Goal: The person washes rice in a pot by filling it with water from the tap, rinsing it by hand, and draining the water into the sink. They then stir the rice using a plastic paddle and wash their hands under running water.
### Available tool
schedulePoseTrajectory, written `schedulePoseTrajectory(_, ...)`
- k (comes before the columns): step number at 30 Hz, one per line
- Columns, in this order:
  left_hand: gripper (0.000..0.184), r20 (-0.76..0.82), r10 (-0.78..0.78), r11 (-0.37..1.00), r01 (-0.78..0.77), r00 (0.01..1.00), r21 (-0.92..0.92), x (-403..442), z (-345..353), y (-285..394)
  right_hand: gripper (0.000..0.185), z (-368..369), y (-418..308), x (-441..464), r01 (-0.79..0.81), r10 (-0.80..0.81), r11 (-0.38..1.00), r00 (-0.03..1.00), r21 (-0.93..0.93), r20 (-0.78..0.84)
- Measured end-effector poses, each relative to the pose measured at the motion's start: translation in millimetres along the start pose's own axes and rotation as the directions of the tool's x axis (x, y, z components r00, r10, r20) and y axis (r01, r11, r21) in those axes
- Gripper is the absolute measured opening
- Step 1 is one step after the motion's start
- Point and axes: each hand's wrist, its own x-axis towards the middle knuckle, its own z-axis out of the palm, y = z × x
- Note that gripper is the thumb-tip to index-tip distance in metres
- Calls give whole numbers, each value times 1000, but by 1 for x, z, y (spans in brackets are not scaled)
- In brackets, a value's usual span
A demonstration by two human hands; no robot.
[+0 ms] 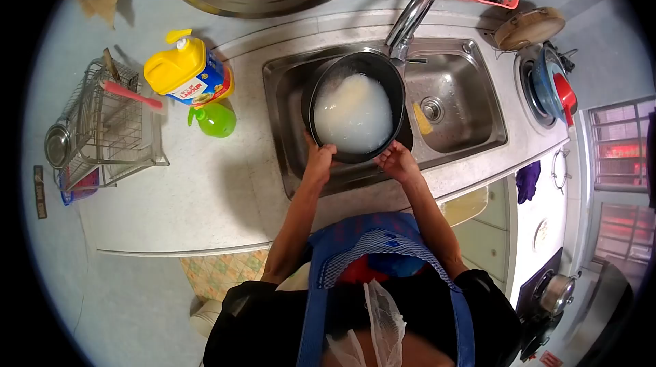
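A dark round pot (398,97) is held over the left basin of the steel sink (281,128). Inside it is cloudy whitish water (362,128) with a pale mound, which looks like rice, showing toward the upper part. My left hand (319,160) grips the near left side of the rim, thumb on top. On the near right side of the rim, my right hand (398,161) is closed with its fingertips at the edge. The undersides of the fingers on both hands are hidden by the pot.
The faucet (412,22) rises just behind the pot. A yellow sponge (422,119) lies in the right basin. Left on the counter stand a yellow detergent jug (179,70), a green bottle (216,120) and a wire rack (113,121). Bowls (549,83) are stacked at the right.
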Motion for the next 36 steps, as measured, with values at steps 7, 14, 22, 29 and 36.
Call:
schedulePoseTrajectory(7,86,-54,103,994,-105,993,-43,-9,1,12,18,-55,22,54,-165,123,981,937,105,327)
schedulePoseTrajectory(14,87,-65,243,970,-241,968,39,-16,-4,30,23,-11,30,52,-60,60,998,998,-26,-16)
schedulePoseTrajectory(22,88,-109,225,974,-221,968,46,-21,-11,41,21,-1,37,57,-86,81,995,992,55,92)
schedulePoseTrajectory(29,84,-100,305,952,-307,947,-5,-15,-18,38,19,4,39,63,-159,156,987,985,29,67)
schedulePoseTrajectory(36,82,-88,396,916,-399,914,-28,-13,-19,37,24,33,31,40,-97,107,994,948,-46,300)
